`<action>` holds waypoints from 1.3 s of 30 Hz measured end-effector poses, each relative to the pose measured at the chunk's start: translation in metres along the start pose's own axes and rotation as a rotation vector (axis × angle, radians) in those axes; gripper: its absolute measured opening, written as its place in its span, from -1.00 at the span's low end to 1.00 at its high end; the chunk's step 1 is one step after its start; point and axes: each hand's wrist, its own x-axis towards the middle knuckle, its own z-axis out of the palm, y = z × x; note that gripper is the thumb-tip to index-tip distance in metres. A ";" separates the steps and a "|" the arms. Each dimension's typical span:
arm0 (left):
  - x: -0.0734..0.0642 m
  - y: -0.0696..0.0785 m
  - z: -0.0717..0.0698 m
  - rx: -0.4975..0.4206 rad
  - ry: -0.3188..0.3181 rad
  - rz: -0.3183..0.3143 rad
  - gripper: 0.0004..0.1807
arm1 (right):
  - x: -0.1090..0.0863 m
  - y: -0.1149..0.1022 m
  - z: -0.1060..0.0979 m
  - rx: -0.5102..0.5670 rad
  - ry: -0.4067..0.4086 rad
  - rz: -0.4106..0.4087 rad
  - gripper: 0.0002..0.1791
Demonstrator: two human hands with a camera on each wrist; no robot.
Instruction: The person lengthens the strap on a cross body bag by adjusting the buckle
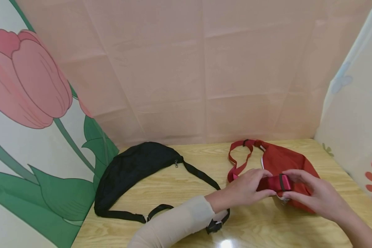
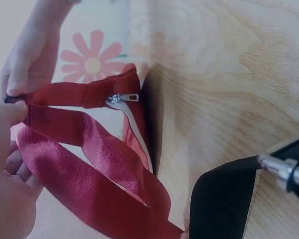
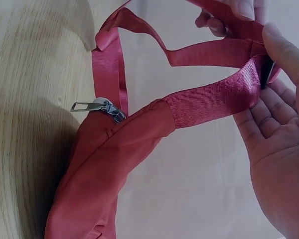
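Note:
A red waist bag [image 1: 286,160] lies on the right side of the table, its red strap [image 1: 268,184] raised in front of it. My left hand [image 1: 248,186] pinches the strap between thumb and fingers. At the black slider [image 1: 281,182] on that strap, my right hand [image 1: 319,194] grips the webbing with thumb and fingers. In the right wrist view, the strap [image 3: 214,97] runs from the bag's end to the right hand, near a silver zipper pull [image 3: 87,106]. Another stretch of strap [image 2: 94,194] loops below the left hand in the left wrist view.
A black waist bag [image 1: 136,168] lies at the left, its black strap [image 1: 201,175] curving toward the left forearm and partly hidden under it. A black buckle [image 1: 215,226] sits near the front. A pink cloth [image 1: 201,69] hangs behind the wooden table [image 1: 251,229].

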 end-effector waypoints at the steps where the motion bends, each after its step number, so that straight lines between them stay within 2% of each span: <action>1: 0.000 0.000 0.000 0.004 0.004 0.004 -0.47 | 0.000 0.000 0.000 0.003 0.002 -0.004 -0.31; 14: 0.000 0.001 -0.001 0.016 -0.008 0.016 -0.50 | 0.004 -0.001 0.000 0.016 -0.031 -0.012 -0.33; 17: -0.002 0.000 -0.003 0.001 0.013 0.016 -0.49 | 0.004 0.000 0.000 0.009 -0.030 -0.007 -0.33; 22: -0.004 -0.003 -0.005 -0.014 0.054 0.058 -0.54 | 0.004 0.000 0.000 -0.002 -0.024 -0.005 -0.33; 29: -0.002 -0.003 -0.003 0.043 0.049 0.092 -0.60 | 0.006 -0.001 -0.001 0.004 -0.024 -0.024 -0.33; 39: 0.000 0.006 -0.002 0.137 0.031 0.072 -0.62 | 0.005 0.000 0.000 0.008 -0.037 -0.033 -0.33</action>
